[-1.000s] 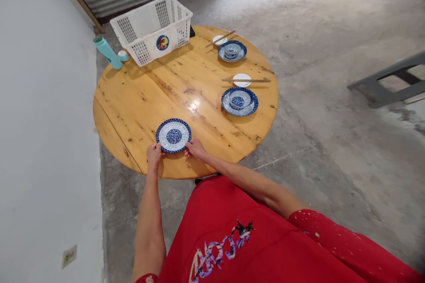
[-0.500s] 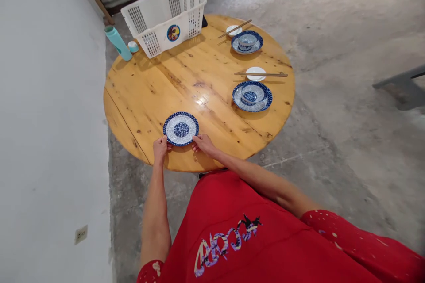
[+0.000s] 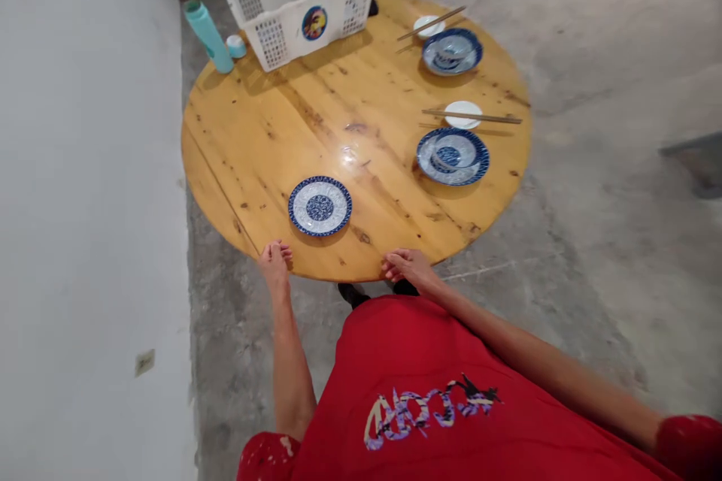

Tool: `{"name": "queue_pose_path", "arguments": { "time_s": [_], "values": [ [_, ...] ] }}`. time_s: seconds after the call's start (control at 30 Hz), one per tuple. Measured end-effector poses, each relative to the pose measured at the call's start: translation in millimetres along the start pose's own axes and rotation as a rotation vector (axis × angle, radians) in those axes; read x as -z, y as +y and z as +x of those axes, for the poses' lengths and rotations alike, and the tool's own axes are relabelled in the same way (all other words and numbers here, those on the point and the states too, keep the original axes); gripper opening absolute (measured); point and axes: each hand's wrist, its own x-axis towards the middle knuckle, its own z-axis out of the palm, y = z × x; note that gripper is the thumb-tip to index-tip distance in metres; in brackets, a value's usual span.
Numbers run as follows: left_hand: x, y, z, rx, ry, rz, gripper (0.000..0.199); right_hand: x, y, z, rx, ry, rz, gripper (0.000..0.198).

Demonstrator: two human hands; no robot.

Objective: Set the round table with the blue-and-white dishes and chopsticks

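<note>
A blue-and-white patterned plate (image 3: pixel 320 207) lies flat on the round wooden table (image 3: pixel 271 158), close to its front edge. My left hand (image 3: pixel 275 263) hovers at the table's edge just below and left of the plate, empty, its fingers loosely bent and apart. To the plate's lower right, my right hand (image 3: pixel 409 267) is over the front edge, also holding nothing, fingers half curled. Neither hand touches the plate.
On the right are two settings: a near plate (image 3: pixel 477 173) and a far plate (image 3: pixel 432 60), each bearing a bowl. Chopsticks (image 3: pixel 496 119) rest across a small white dish (image 3: pixel 463 108); the far setting matches. A white basket (image 3: pixel 293 37), turquoise bottle (image 3: pixel 208 37) and lid (image 3: pixel 236 46) stand behind.
Both hands have let go of the plate and drawn back from it, the right one moving further right. The plate stays on the table. The camera view has shifted a little.
</note>
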Motion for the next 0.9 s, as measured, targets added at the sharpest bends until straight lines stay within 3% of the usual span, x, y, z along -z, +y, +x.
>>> {"name": "queue_pose_path", "arguments": {
  "time_s": [0.2,0.33,0.47,0.7,0.8,0.9],
  "values": [
    [5,-2,-75,-0.031,0.080,0.046,0.036,5,7,1,0.048,-0.161,-0.078,0.016],
    [-29,2,-134,-0.071,-0.014,0.108,0.035,31,3,-6,0.152,-0.263,-0.091,0.015],
    [-105,6,-196,-0.093,-0.213,0.169,0.038,94,2,-17,0.227,-0.182,-0.019,0.022],
    [-264,21,-308,-0.301,-0.786,0.352,0.033,264,20,-43,0.274,0.139,0.224,0.043],
    [-314,33,-347,-0.457,-0.990,0.460,0.032,323,41,-56,0.250,0.292,0.312,0.046],
    [-350,47,-372,-0.553,-1.098,0.555,0.030,358,57,-65,0.221,0.368,0.401,0.048]
  ]
}}
